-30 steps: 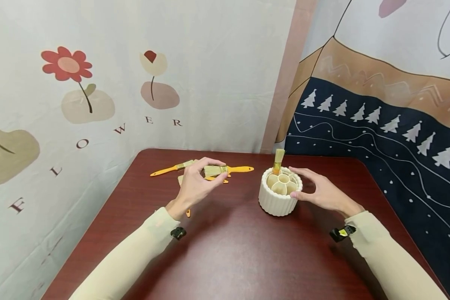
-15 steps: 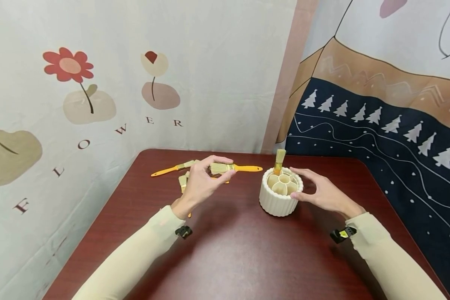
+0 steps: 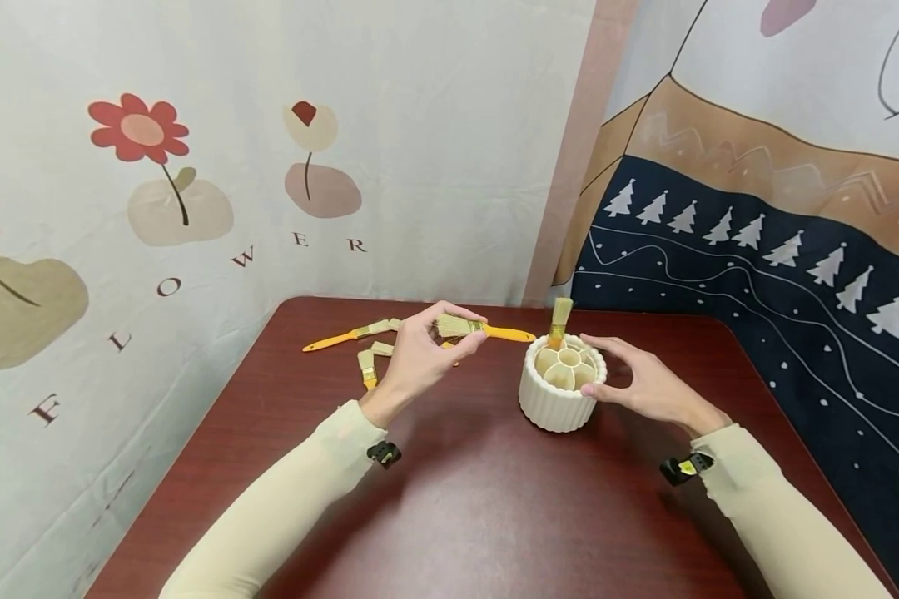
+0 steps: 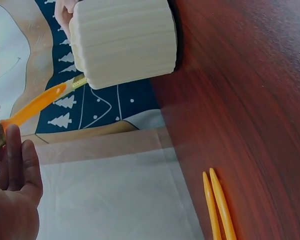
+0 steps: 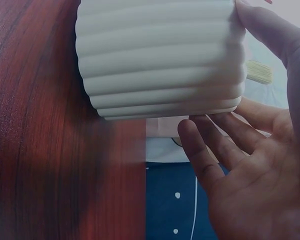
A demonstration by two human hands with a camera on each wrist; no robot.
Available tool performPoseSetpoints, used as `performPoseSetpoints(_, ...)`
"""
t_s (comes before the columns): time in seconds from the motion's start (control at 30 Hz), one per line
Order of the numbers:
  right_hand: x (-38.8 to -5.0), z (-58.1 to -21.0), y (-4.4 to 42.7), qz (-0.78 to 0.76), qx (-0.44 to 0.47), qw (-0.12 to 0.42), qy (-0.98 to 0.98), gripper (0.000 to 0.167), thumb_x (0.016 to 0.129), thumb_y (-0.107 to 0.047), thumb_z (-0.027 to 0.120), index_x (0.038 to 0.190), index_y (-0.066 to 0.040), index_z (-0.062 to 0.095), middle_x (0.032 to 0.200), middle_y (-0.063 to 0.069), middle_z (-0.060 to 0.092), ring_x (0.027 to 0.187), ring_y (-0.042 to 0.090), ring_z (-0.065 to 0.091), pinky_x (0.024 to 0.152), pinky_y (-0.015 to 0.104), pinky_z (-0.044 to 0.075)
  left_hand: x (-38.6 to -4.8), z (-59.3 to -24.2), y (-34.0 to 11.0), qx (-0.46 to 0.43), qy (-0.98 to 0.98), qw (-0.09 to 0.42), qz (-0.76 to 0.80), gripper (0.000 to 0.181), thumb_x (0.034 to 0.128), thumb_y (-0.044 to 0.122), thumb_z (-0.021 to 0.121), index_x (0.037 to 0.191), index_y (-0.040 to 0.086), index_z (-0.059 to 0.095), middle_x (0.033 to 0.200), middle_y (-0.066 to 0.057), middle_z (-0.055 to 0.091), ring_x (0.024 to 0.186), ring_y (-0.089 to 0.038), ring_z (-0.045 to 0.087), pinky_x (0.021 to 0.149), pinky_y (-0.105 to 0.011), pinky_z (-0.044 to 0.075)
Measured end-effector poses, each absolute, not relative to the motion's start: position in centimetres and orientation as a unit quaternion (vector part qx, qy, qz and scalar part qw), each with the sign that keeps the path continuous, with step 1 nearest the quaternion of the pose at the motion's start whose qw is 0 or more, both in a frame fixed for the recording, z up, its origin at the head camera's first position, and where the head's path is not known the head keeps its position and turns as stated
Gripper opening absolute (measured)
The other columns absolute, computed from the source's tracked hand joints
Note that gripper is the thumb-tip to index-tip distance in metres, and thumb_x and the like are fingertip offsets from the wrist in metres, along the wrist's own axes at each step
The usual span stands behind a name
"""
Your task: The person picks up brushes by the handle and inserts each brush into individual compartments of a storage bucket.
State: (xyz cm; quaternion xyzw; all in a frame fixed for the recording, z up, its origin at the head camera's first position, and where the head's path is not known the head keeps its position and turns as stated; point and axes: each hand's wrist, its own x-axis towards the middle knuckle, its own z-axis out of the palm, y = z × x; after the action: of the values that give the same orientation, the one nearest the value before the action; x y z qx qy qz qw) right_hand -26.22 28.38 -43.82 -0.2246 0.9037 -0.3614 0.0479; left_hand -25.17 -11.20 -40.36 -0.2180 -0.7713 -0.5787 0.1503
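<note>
My left hand (image 3: 418, 359) pinches a flat paintbrush (image 3: 511, 334) between thumb and fingers near its metal band, above the table. Its pale bristles lie toward the palm, and the yellow handle points right. To the right stands a cream ribbed round holder (image 3: 557, 409) with petal-shaped compartments. One brush (image 3: 560, 316) is upright in a rear compartment, bristles up. My right hand (image 3: 648, 384) grips the holder's right side, thumb at the near rim and fingers on the far side. In the right wrist view the holder's ribbed wall (image 5: 160, 60) sits between thumb and fingers.
Several more yellow-handled brushes lie on the dark red table (image 3: 449, 516), behind and beside my left hand, among them one at the back left (image 3: 345, 337) and one nearer (image 3: 368, 370). Printed cloth (image 3: 434, 166) hangs behind the table.
My left hand has moved right with the paintbrush, so the handle's end now comes near the holder's left rim. My right hand and the holder stay where they were.
</note>
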Motion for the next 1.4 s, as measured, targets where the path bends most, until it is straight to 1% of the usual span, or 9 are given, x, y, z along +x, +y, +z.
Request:
performPoseSetpoints(0.13, -26.2, -43.8, 28.4, -0.36, -0.226, 0.046, 0.904, 0.09, 0.105, -0.046, 0.088, 0.179, -0.018, 0.046, 0.181, 0.013, 0.053, 0.155, 0.045, 0.062, 0.123, 0.075, 0.055, -25.5, -40.4, -10.7, -0.232, -0.751, 0.145, -0.6, 0.021, 0.0999, 0.02, 0.096, 0.118, 0.024, 0.088, 0.108, -0.001, 0.089, 0.075, -0.017, 0.074, 0.068, -0.02, 0.058)
performPoseSetpoints(0.23, -26.2, -43.8, 28.4, -0.359, -0.225, 0.046, 0.905, 0.09, 0.105, -0.047, 0.088, 0.179, -0.019, 0.046, 0.181, 0.013, 0.053, 0.156, 0.045, 0.06, 0.124, 0.077, 0.053, -25.8, -40.5, -10.3, -0.239, -0.737, 0.138, -0.617, 0.02, 0.0995, 0.015, 0.095, 0.118, 0.018, 0.087, 0.114, -0.005, 0.089, 0.086, -0.015, 0.08, 0.08, -0.026, 0.066)
performPoseSetpoints(0.33, -26.2, -43.9, 28.4, -0.358, -0.222, 0.047, 0.906, 0.09, 0.105, -0.048, 0.088, 0.179, -0.021, 0.046, 0.181, 0.013, 0.052, 0.157, 0.046, 0.06, 0.124, 0.078, 0.052, -25.9, -40.4, -9.9, -0.243, -0.732, 0.135, -0.622, 0.02, 0.0995, 0.013, 0.095, 0.117, 0.014, 0.087, 0.116, -0.008, 0.089, 0.091, -0.013, 0.083, 0.085, -0.03, 0.07)
performPoseSetpoints(0.63, -26.1, -43.8, 28.4, -0.353, -0.217, 0.048, 0.909, 0.091, 0.105, -0.05, 0.087, 0.18, -0.022, 0.045, 0.181, 0.013, 0.052, 0.156, 0.047, 0.06, 0.124, 0.079, 0.052, -26.5, -40.4, -8.6, -0.254, -0.727, 0.13, -0.624, 0.016, 0.1017, 0.013, 0.093, 0.116, 0.011, 0.085, 0.121, -0.01, 0.089, 0.098, -0.011, 0.083, 0.088, -0.022, 0.067)
performPoseSetpoints(0.93, -26.1, -43.8, 28.3, -0.348, -0.215, 0.048, 0.911, 0.091, 0.104, -0.051, 0.087, 0.18, -0.022, 0.044, 0.182, 0.014, 0.051, 0.157, 0.047, 0.059, 0.124, 0.08, 0.05, -27.2, -40.6, -7.5, -0.247, -0.742, 0.124, -0.61, 0.018, 0.1029, 0.019, 0.093, 0.119, 0.013, 0.085, 0.123, -0.005, 0.089, 0.105, -0.029, 0.086, 0.089, -0.026, 0.068)
performPoseSetpoints(1.13, -26.0, -43.6, 28.3, -0.351, -0.217, 0.047, 0.91, 0.091, 0.104, -0.049, 0.088, 0.179, -0.018, 0.045, 0.18, 0.015, 0.052, 0.154, 0.047, 0.061, 0.122, 0.077, 0.054, -27.8, -40.9, -7.0, -0.241, -0.756, 0.126, -0.595, 0.023, 0.1023, 0.024, 0.094, 0.122, 0.016, 0.085, 0.119, -0.003, 0.09, 0.101, -0.019, 0.086, 0.093, -0.041, 0.071)
performPoseSetpoints(1.23, -26.0, -43.6, 28.3, -0.35, -0.215, 0.049, 0.91, 0.091, 0.104, -0.051, 0.087, 0.179, -0.019, 0.045, 0.181, 0.014, 0.052, 0.155, 0.047, 0.06, 0.123, 0.078, 0.053, -28.0, -41.1, -6.7, -0.236, -0.76, 0.123, -0.593, 0.024, 0.102, 0.024, 0.095, 0.121, 0.016, 0.083, 0.118, -0.004, 0.09, 0.099, -0.017, 0.085, 0.094, -0.049, 0.071)
performPoseSetpoints(1.33, -26.0, -43.6, 28.2, -0.35, -0.213, 0.053, 0.911, 0.092, 0.104, -0.052, 0.087, 0.179, -0.021, 0.045, 0.181, 0.014, 0.052, 0.156, 0.047, 0.06, 0.123, 0.079, 0.052, -28.1, -41.2, -6.6, -0.233, -0.762, 0.118, -0.592, 0.022, 0.1026, 0.025, 0.094, 0.117, 0.015, 0.08, 0.117, -0.004, 0.089, 0.099, -0.017, 0.086, 0.095, -0.048, 0.071)
performPoseSetpoints(1.4, -26.0, -43.6, 28.2, -0.349, -0.212, 0.053, 0.911, 0.092, 0.104, -0.053, 0.087, 0.179, -0.022, 0.044, 0.181, 0.014, 0.052, 0.156, 0.047, 0.06, 0.123, 0.079, 0.053, -28.2, -41.3, -6.6, -0.23, -0.766, 0.116, -0.589, 0.022, 0.103, 0.026, 0.094, 0.116, 0.015, 0.079, 0.117, -0.003, 0.089, 0.1, -0.016, 0.085, 0.094, -0.04, 0.071)
